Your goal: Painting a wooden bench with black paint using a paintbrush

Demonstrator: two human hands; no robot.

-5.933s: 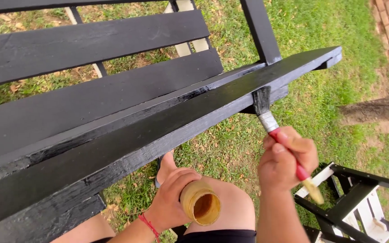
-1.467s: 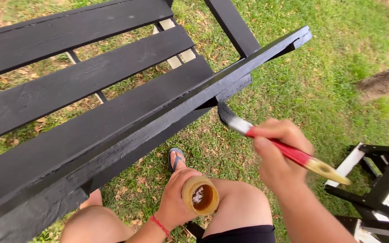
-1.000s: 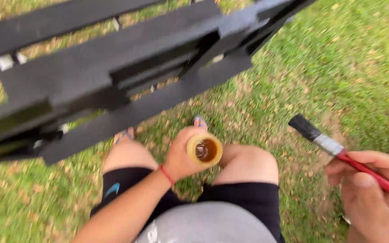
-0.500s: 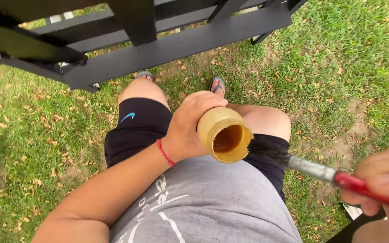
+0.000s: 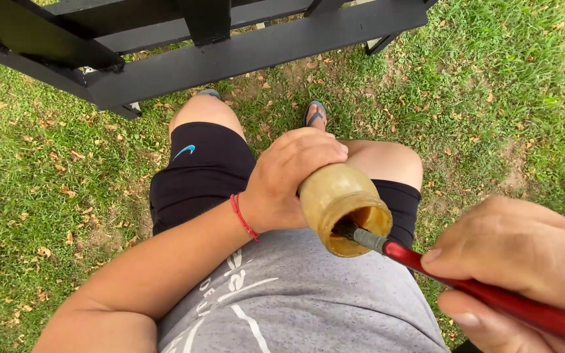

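My left hand (image 5: 289, 176) grips a small yellowish paint-smeared jar (image 5: 341, 206), tilted with its mouth toward me, above my lap. A red-handled paintbrush (image 5: 465, 284) is held in my right hand (image 5: 524, 268) at the lower right; its metal ferrule and bristles are pushed into the jar's mouth. A red string band circles my left wrist. The bristles are hidden inside the jar.
A black-painted slatted wooden bench (image 5: 230, 46) lies across the top of the view, just beyond my knees. Grass with dry leaves (image 5: 40, 196) surrounds me. My feet in sandals (image 5: 314, 112) rest under the bench's edge.
My view dropped from the bench to my lap. The brush left the bench slat and its tip now sits inside the jar, which my left hand has raised closer.
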